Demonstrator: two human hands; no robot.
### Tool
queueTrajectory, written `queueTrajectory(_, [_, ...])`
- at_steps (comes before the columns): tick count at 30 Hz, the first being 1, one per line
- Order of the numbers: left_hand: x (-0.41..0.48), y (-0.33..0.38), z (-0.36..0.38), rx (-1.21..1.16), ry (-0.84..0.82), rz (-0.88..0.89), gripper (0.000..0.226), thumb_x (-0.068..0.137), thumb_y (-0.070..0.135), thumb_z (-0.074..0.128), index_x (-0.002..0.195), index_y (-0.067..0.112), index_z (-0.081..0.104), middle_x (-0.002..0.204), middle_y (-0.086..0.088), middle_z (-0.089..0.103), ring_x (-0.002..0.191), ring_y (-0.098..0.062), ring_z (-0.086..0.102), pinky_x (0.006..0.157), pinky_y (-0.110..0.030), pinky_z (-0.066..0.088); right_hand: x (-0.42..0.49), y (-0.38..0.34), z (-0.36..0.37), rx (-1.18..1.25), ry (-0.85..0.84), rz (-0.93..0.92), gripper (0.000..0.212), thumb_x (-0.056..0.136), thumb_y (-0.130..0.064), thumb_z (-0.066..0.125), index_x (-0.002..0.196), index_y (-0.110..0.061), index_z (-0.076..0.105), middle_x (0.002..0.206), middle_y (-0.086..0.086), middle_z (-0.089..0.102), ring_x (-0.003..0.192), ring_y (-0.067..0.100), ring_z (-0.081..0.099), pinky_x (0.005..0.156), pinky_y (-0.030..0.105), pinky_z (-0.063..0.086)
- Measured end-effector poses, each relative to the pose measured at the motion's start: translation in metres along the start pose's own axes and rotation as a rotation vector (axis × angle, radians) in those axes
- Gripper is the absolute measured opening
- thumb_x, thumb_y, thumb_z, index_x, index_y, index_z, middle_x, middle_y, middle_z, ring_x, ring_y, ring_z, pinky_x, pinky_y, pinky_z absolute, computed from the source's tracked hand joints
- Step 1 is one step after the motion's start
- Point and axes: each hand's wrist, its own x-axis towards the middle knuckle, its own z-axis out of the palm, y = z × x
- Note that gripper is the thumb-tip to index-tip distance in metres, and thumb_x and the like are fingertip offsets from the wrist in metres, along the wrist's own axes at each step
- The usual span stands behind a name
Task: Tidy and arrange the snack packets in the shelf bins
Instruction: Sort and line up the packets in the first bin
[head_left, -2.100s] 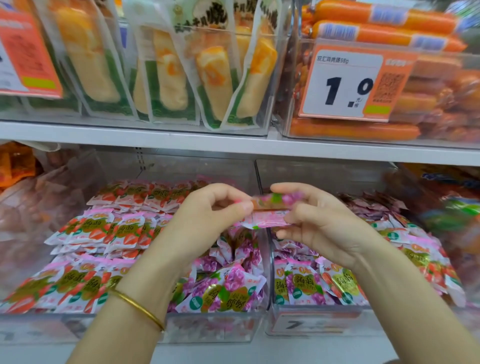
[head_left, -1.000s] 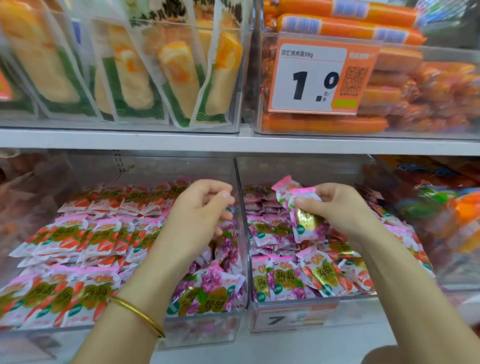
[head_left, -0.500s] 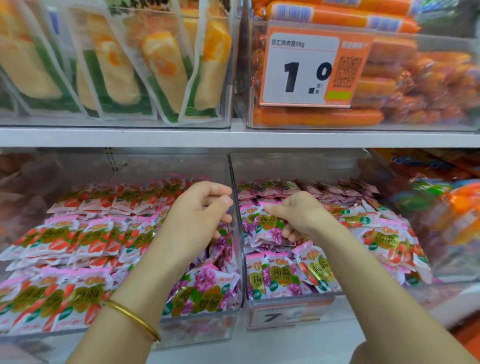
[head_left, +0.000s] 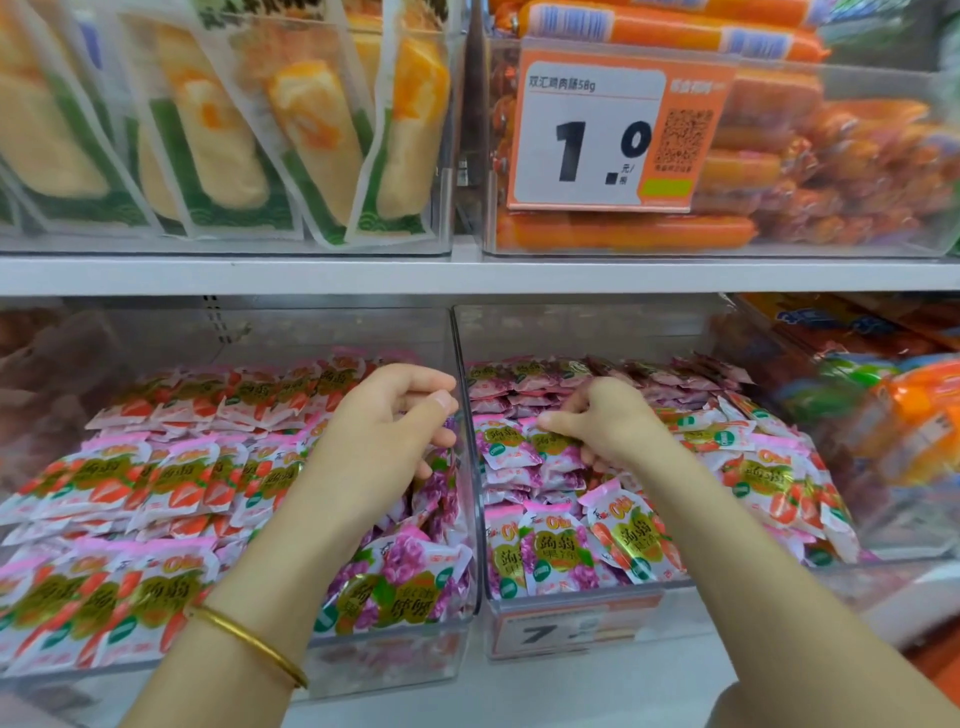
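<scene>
Two clear bins stand side by side on the lower shelf. The left bin (head_left: 311, 332) holds rows of red strawberry packets (head_left: 156, 483) and, along its right side, purple grape packets (head_left: 405, 582). The right bin (head_left: 571, 332) holds purple grape packets (head_left: 519, 452) on its left and strawberry packets (head_left: 769, 478) on its right. My left hand (head_left: 384, 431) hovers over the left bin's right side, fingers loosely curled, holding nothing I can make out. My right hand (head_left: 597, 421) is down in the right bin, thumb and curled fingers pinching a purple packet on the pile.
A white shelf board (head_left: 467, 275) runs just above the hands. On it stand a bin of yellow snack pouches (head_left: 234, 130) and a bin of orange sausages (head_left: 623, 234) with a price tag (head_left: 597, 135). Another bin of orange and green packs (head_left: 883, 405) sits at the right.
Both hands held packets between them at first. My right hand then carried packets over to the right bin and lowered them onto the purple pile. My left hand has stayed over the left bin.
</scene>
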Motion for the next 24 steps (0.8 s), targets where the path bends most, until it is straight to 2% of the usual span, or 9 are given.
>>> queueTrajectory(2, [-0.001,0.0,-0.001,-0.007,0.009,-0.003,0.015,0.095,0.019,0.048,0.095,0.03,0.058,0.095,0.003,0.066,0.07,-0.005,0.063,0.055,-0.022,0.047,-0.002,0.001,0.005,-0.199,0.114,-0.051,0.038,0.085,-0.037,0.067,0.097,-0.002,0.061,0.08,0.011,0.065,0.071,0.027,0.062,0.074,0.042,0.055])
queueTrajectory(4, [0.0,0.001,-0.004,-0.016,0.033,0.004,0.014,0.094,0.019,0.049,0.095,0.029,0.059,0.094,0.002,0.067,0.073,-0.013,0.063,0.058,-0.027,0.048,-0.012,0.001,0.001,-0.297,0.19,-0.204,0.03,0.086,-0.036,0.065,0.099,-0.009,0.064,0.097,0.009,0.067,0.086,0.026,0.062,0.079,0.039,0.052])
queueTrajectory(7, [0.001,0.002,-0.009,-0.041,0.078,0.026,0.015,0.094,0.016,0.049,0.094,0.027,0.06,0.093,0.002,0.067,0.077,-0.013,0.064,0.055,-0.025,0.047,-0.027,-0.002,0.0,-0.199,-0.032,-0.469,0.039,0.085,-0.039,0.064,0.121,-0.025,0.062,0.121,-0.004,0.062,0.103,0.011,0.056,0.086,0.025,0.044])
queueTrajectory(9, [0.001,0.002,-0.013,-0.067,0.102,0.022,0.015,0.094,0.014,0.049,0.096,0.024,0.06,0.094,0.004,0.067,0.076,-0.009,0.064,0.052,-0.021,0.046,-0.024,-0.003,0.009,-0.277,-0.164,-0.55,0.051,0.083,-0.044,0.065,0.132,-0.034,0.052,0.132,-0.006,0.054,0.118,0.017,0.048,0.098,0.032,0.041])
queueTrajectory(11, [0.001,0.001,-0.017,-0.085,0.125,0.013,0.015,0.094,0.014,0.048,0.096,0.023,0.061,0.095,0.004,0.067,0.077,-0.009,0.064,0.054,-0.023,0.046,-0.019,-0.004,0.017,-0.397,-0.149,-0.549,0.052,0.083,-0.043,0.065,0.133,-0.037,0.05,0.134,-0.006,0.051,0.121,0.023,0.041,0.101,0.042,0.039])
queueTrajectory(15, [0.001,0.001,-0.027,-0.112,0.169,0.001,0.017,0.094,0.012,0.048,0.094,0.023,0.061,0.096,0.002,0.067,0.079,-0.011,0.064,0.056,-0.025,0.048,-0.017,-0.009,0.025,-0.453,0.002,-0.546,0.045,0.088,-0.036,0.062,0.131,-0.037,0.051,0.134,-0.008,0.051,0.12,0.023,0.04,0.097,0.042,0.042])
queueTrajectory(20, [-0.001,-0.003,-0.042,-0.048,0.192,-0.006,0.015,0.094,0.014,0.05,0.098,0.021,0.062,0.093,0.001,0.067,0.077,-0.012,0.063,0.058,-0.025,0.046,-0.026,-0.012,0.02,-0.434,-0.021,-0.54,0.043,0.087,-0.044,0.059,0.129,-0.036,0.054,0.128,-0.006,0.058,0.117,0.021,0.05,0.092,0.042,0.047])
queueTrajectory(22, [-0.003,-0.005,-0.048,0.122,0.184,0.016,0.013,0.093,0.018,0.053,0.098,0.022,0.064,0.088,0.006,0.066,0.074,-0.008,0.059,0.061,-0.021,0.043,-0.033,-0.017,0.012,-0.293,0.127,-0.577,0.033,0.089,-0.035,0.059,0.121,-0.028,0.062,0.118,-0.004,0.064,0.106,0.016,0.058,0.09,0.035,0.049])
queueTrajectory(24, [-0.005,-0.009,-0.052,0.359,0.159,0.023,0.012,0.092,0.025,0.053,0.096,0.025,0.064,0.087,0.013,0.062,0.075,0.0,0.054,0.062,-0.017,0.039,-0.041,-0.026,0.008,-0.106,0.25,-0.61,0.026,0.091,-0.021,0.058,0.115,-0.023,0.066,0.105,-0.01,0.065,0.092,0.004,0.059,0.081,0.012,0.045])
